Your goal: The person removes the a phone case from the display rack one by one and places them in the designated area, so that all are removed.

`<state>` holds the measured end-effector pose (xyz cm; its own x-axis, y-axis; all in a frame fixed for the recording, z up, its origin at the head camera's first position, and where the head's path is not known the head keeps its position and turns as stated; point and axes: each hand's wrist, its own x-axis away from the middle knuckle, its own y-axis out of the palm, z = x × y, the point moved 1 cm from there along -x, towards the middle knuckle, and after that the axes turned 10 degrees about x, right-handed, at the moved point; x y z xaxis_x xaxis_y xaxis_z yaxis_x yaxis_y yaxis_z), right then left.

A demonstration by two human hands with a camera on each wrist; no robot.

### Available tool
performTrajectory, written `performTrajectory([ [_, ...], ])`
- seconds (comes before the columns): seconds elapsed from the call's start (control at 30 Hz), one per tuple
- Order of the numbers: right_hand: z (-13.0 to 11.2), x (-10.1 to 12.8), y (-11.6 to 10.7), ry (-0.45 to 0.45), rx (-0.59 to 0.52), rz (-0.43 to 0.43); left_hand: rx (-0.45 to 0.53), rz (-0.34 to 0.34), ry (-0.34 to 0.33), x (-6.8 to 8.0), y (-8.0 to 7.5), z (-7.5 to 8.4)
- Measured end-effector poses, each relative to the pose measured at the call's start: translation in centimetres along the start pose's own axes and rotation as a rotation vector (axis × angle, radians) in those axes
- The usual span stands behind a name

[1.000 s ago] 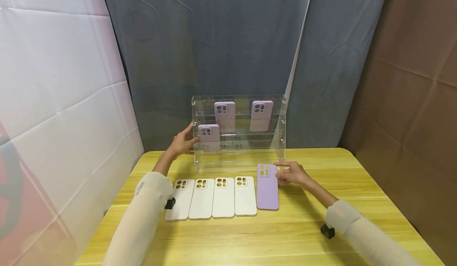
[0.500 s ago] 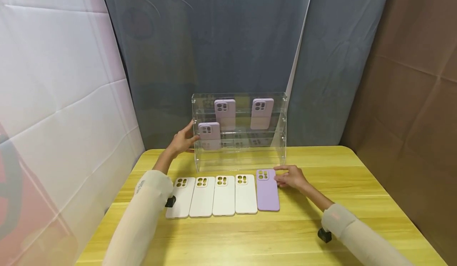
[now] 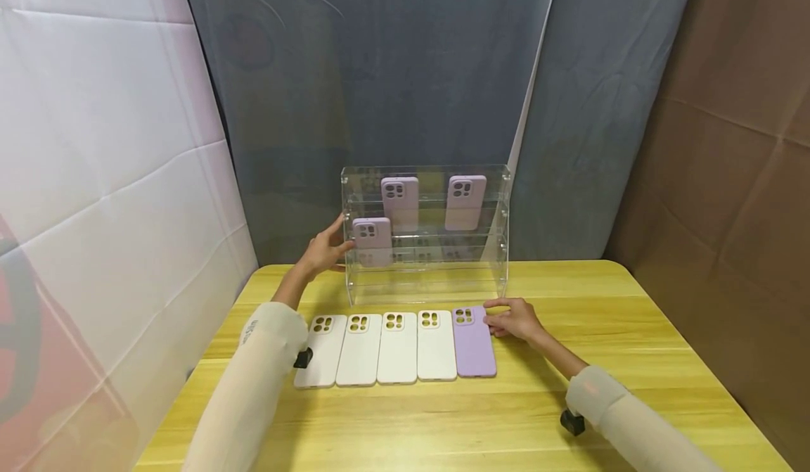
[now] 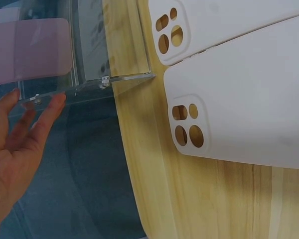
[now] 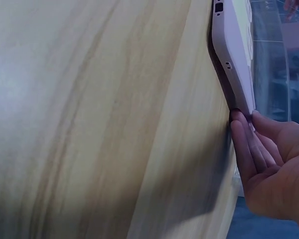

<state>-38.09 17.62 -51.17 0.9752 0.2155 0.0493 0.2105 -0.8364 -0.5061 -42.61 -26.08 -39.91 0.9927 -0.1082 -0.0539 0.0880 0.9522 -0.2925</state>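
Observation:
My right hand (image 3: 514, 319) pinches a lilac phone case (image 3: 474, 349) by its upper right edge. In the right wrist view the thumb is on the upper face of the phone case (image 5: 234, 55) and the fingers go under it. The case lies at the right end of a row of several white phone cases (image 3: 397, 359), its camera cutouts away from me. My left hand (image 3: 323, 252) holds the left side edge of a clear acrylic display stand (image 3: 430, 292), fingertips at the panel in the left wrist view. Three lilac cases (image 3: 465, 212) lean in the stand's tiers.
The stand is near the back of a wood-grain table (image 3: 405, 430), just behind the row. A grey curtain (image 3: 430, 71) hangs at the back, with a white sheet (image 3: 107, 106) on the left and a brown one (image 3: 728, 212) on the right.
The right hand has brought the lilac case slightly toward me and lowered its top end, level beside the white row. The left hand stays on the stand.

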Motion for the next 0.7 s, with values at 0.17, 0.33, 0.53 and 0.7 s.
performTrajectory([
  [0.17, 0.23, 0.01, 0.20, 0.015, 0.017, 0.036, 0.003, -0.002, 0.003, 0.15, 0.07, 0.06],
  [0.33, 0.30, 0.12, 0.28, 0.024, 0.031, 0.075, -0.019, 0.004, -0.002, 0.19, 0.02, 0.10],
  [0.53, 0.21, 0.35, 0.28, 0.032, 0.048, 0.100, -0.004, 0.001, -0.001, 0.43, 0.04, 0.17],
  [0.7, 0.34, 0.15, 0.05, 0.007, 0.103, 0.102, 0.003, 0.001, -0.003, 0.45, 0.13, 0.18],
])
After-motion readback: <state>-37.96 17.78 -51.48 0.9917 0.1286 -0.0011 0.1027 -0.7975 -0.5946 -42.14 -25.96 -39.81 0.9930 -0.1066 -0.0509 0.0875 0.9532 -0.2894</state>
